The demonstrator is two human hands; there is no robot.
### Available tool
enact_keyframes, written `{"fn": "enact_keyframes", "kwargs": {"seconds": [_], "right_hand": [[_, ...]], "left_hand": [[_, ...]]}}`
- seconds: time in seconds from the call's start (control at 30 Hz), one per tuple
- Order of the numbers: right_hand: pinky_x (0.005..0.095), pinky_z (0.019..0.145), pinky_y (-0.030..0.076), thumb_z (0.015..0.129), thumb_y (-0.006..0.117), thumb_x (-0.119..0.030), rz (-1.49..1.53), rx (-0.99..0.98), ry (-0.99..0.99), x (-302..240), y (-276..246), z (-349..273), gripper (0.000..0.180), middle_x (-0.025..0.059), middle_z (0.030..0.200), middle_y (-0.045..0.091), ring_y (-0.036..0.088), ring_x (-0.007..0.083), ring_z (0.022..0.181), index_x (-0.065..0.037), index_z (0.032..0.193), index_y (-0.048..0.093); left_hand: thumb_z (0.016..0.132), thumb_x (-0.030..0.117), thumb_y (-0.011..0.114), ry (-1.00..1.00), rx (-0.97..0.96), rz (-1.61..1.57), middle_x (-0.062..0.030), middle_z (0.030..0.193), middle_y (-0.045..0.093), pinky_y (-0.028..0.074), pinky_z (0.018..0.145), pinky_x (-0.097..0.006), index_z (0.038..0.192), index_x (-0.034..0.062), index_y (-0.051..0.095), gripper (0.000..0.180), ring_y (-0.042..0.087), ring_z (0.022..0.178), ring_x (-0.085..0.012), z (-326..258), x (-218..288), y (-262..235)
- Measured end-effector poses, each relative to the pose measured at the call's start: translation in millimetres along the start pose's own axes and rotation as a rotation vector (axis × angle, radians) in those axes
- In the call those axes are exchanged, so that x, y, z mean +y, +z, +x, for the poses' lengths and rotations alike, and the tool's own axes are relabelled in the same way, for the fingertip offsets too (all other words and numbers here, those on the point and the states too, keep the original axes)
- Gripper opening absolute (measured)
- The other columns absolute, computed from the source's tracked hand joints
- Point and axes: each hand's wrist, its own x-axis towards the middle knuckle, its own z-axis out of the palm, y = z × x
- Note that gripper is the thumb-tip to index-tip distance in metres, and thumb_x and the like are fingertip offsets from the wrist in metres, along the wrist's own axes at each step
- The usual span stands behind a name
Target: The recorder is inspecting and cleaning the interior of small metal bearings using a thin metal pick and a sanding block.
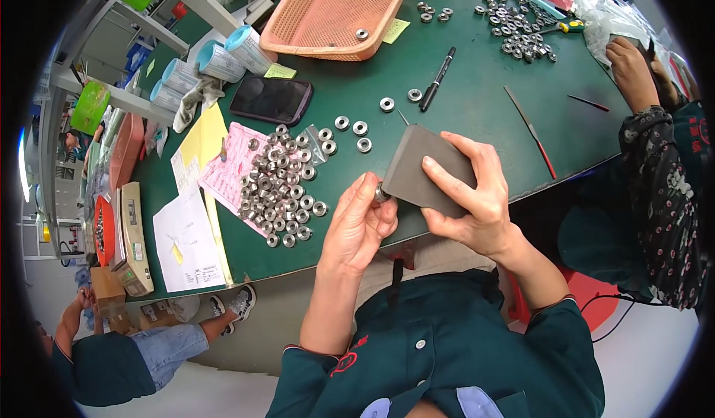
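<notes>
At table edge, left hand (359, 224) pinches small metal ring (381, 193) against grey block (428, 171); right hand (473, 195) grips block from right, fingers wrapped over it. Ring pile (281, 191) lies left.

— What lies on the green table (462, 113) near the middle?

— A heap of small metal rings (279, 191) rests partly on a pink sheet (231, 172), with a few more scattered beside it. A black phone (271, 99) lies just above them, and a black marker (438, 78) sits to the right.

— And farther back?

— An orange basket (335, 12) holds a single ring. Beside it stand several rolls with blue caps (223, 57) and a yellow sticky note (396, 31). Another cluster of rings (518, 34) lies at the far right.

— Anything at the left edge?

— White papers (186, 243), a yellow sheet (202, 139), and a small scale (134, 239). A thin file with a red handle (530, 129) lies on the right side.
</notes>
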Motion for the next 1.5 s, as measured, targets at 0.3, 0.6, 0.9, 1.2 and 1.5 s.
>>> {"fn": "enact_keyframes", "kwargs": {"seconds": [0.3,0.6,0.9,1.2,1.5], "right_hand": [[0.0403,0.076,0.044,0.049,0.071,-0.013,-0.038,0.079,-0.056,5,-3,-5,0.057,0.0212,0.114,0.049,0.051,0.0337,0.091,-0.009,0.105,0.063],[0.0409,0.079,0.044,0.049,0.072,-0.014,0.046,0.050,-0.036,12,-12,-2,0.059,0.0197,0.115,0.049,0.052,0.0336,0.092,-0.010,0.107,0.063],[0.0411,0.079,0.043,0.048,0.072,-0.014,0.042,0.001,-0.020,11,-10,-5,0.061,0.0195,0.115,0.049,0.051,0.0328,0.092,-0.011,0.108,0.062],[0.0394,0.075,0.042,0.046,0.072,-0.013,-0.070,0.073,-0.123,9,-7,-8,0.062,0.0189,0.116,0.048,0.051,0.0316,0.092,-0.012,0.107,0.062],[0.0381,0.075,0.041,0.046,0.073,-0.013,0.065,0.017,-0.079,11,-7,-4,0.062,0.0188,0.115,0.049,0.051,0.0311,0.092,-0.013,0.107,0.063]], "left_hand": [[0.093,0.033,0.047,-0.095,-0.063,-0.100,-0.0031,0.060,0.051,0.030,0.044,-0.021,0.091,0.0084,0.053,0.026,0.041,0.046,-0.0089,2,2,0],[0.095,0.029,0.042,0.075,-0.028,0.077,-0.0016,0.057,0.045,0.029,0.041,-0.020,0.095,0.0077,0.050,0.023,0.036,0.042,-0.0074,4,-1,-2],[0.088,0.022,0.057,0.057,-0.062,0.154,-0.0104,0.074,0.062,0.045,0.053,-0.022,0.098,0.0024,0.053,0.023,0.059,0.060,-0.0129,0,2,-9],[0.091,0.027,0.052,0.007,-0.094,0.110,-0.0060,0.070,0.058,0.041,0.051,-0.020,0.093,0.0017,0.056,0.026,0.053,0.055,-0.0105,-1,3,-7],[0.091,0.032,0.050,-0.043,-0.080,0.082,-0.0021,0.066,0.053,0.037,0.050,-0.020,0.089,0.0034,0.056,0.029,0.046,0.053,-0.0091,-3,2,-5]]}}
